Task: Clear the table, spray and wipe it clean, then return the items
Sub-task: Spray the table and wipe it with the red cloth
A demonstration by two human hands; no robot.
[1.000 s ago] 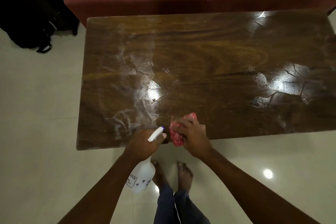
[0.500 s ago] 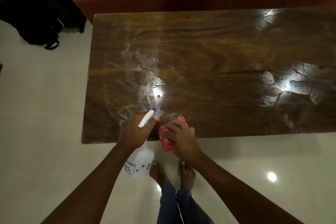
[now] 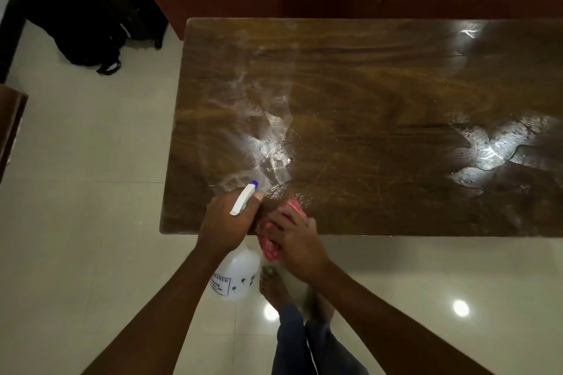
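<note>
Head view looks down on a wooden tabletop (image 3: 380, 119) streaked with wet patches. At its near edge the left hand (image 3: 227, 224) holds a white spray bottle (image 3: 236, 275), fingers curled round its neck, nozzle aimed over the wood, body hanging below the edge. Just beside it the right hand (image 3: 297, 242) grips a red cloth (image 3: 271, 248), fingers bent over it; the cloth seems to touch the edge, though blur hides contact.
</note>
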